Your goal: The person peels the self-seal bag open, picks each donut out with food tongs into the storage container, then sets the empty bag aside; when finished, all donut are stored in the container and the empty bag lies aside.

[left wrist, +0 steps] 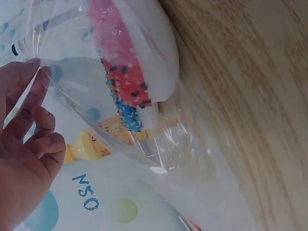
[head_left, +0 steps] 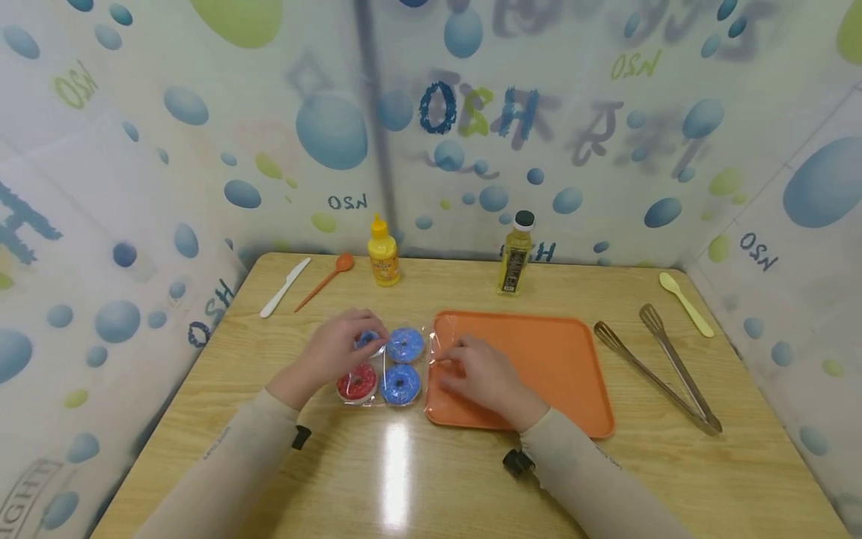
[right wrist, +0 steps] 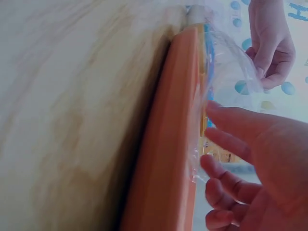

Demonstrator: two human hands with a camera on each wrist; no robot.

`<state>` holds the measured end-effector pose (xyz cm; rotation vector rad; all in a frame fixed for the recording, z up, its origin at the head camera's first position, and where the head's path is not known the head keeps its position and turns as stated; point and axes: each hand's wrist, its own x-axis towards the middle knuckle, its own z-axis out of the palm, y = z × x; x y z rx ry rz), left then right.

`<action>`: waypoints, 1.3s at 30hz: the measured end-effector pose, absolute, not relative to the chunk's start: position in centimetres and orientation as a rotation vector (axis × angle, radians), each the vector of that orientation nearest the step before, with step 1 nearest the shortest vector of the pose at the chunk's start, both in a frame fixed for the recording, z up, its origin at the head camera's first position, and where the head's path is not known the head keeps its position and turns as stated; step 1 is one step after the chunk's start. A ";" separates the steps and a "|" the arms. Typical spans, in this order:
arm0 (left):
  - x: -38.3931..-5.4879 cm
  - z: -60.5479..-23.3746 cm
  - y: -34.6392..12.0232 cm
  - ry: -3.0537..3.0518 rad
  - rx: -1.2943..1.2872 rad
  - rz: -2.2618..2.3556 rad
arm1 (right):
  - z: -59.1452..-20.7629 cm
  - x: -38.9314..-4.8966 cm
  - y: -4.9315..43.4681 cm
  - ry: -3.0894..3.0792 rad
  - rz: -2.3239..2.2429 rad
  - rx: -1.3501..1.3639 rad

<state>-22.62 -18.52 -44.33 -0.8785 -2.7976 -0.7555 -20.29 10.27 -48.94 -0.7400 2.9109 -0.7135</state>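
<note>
A clear plastic bag (head_left: 375, 368) lies on the table with toy donuts inside. Two blue donuts (head_left: 405, 345) sit on its right side, a red donut (head_left: 357, 383) is at its lower left, and another blue one (head_left: 367, 340) is partly hidden by my left hand (head_left: 343, 344). Thumb and forefinger of that hand pinch the film and lift it, as the left wrist view shows. My right hand (head_left: 481, 374) hovers over the left part of an orange tray (head_left: 539, 359). Its fingers are parted and loosely bent, the tips close to the bag's right end, which overlaps the tray's edge.
Behind the bag are a white knife (head_left: 286, 287), an orange spoon (head_left: 325, 281) and a yellow squeeze bottle (head_left: 383, 254). An oil bottle (head_left: 515, 254) stands behind the tray. Metal tongs (head_left: 667, 367) and a pale yellow spoon (head_left: 687, 305) lie right. Patterned curtains enclose the table.
</note>
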 end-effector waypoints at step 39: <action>-22.6 -44.1 -18.4 -2.807 -0.862 -0.726 | -46.7 -19.6 9.5 2.695 -1.390 -0.636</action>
